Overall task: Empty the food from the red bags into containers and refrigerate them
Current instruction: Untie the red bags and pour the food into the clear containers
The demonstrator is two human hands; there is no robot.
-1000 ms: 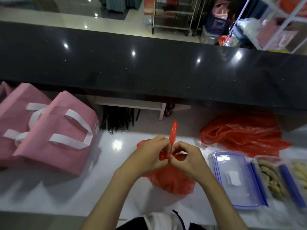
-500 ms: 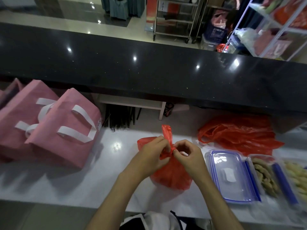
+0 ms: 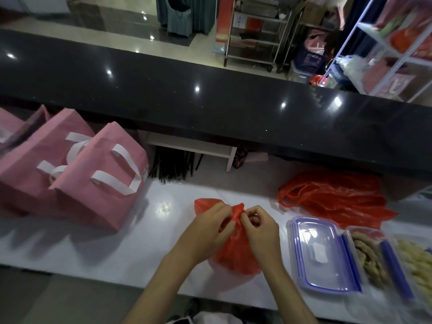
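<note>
A small knotted red plastic bag [image 3: 236,256] sits on the white counter [image 3: 117,249] in front of me. My left hand [image 3: 208,232] and my right hand [image 3: 259,228] both pinch the bag's knotted top, fingers curled tight around the twisted plastic. What the bag holds is hidden. To its right lies a clear container with a blue-rimmed lid [image 3: 325,253]. Further right stand open containers of brownish food [image 3: 367,256] and pale yellowish food [image 3: 418,265].
Several flattened red bags [image 3: 336,197] lie at the back right of the counter. Pink fabric totes with white handles [image 3: 93,174] stand at the left. A raised black countertop ledge [image 3: 210,108] runs across behind. Black sticks [image 3: 173,164] lie under a small white shelf.
The upright red tail of the bag has been pulled down into the knot between my fingers. Both hands stayed at the knot, working it.
</note>
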